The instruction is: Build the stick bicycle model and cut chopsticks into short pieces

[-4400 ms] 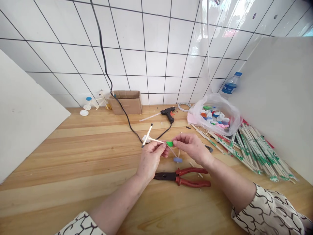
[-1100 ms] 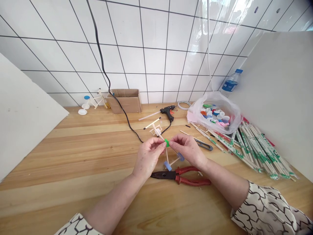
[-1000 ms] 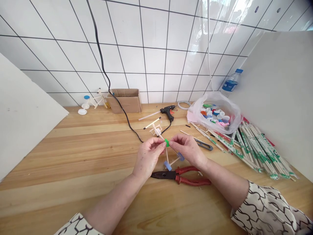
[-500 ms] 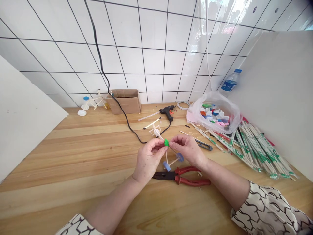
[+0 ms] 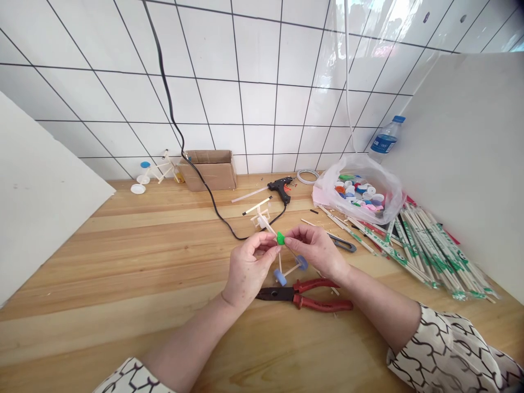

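Note:
A small green piece is pinched between the fingertips of my left hand and my right hand. It sits at the joint of a stick frame, whose thin wooden sticks run down to two blue caps, one at each end of a crosspiece. Beyond my fingers, the frame's far end carries a white part with small sticks round it. Red-handled pliers lie on the table just below the blue caps. My fingers partly cover the joint.
Behind are a glue gun with its black cord, a cardboard box and another stick model. At right stand a bag of caps and a bottle, near wrapped sticks and a grey cutter.
The green piece and both hands' fingertips have shifted very slightly to the right. Both hands keep their grip.

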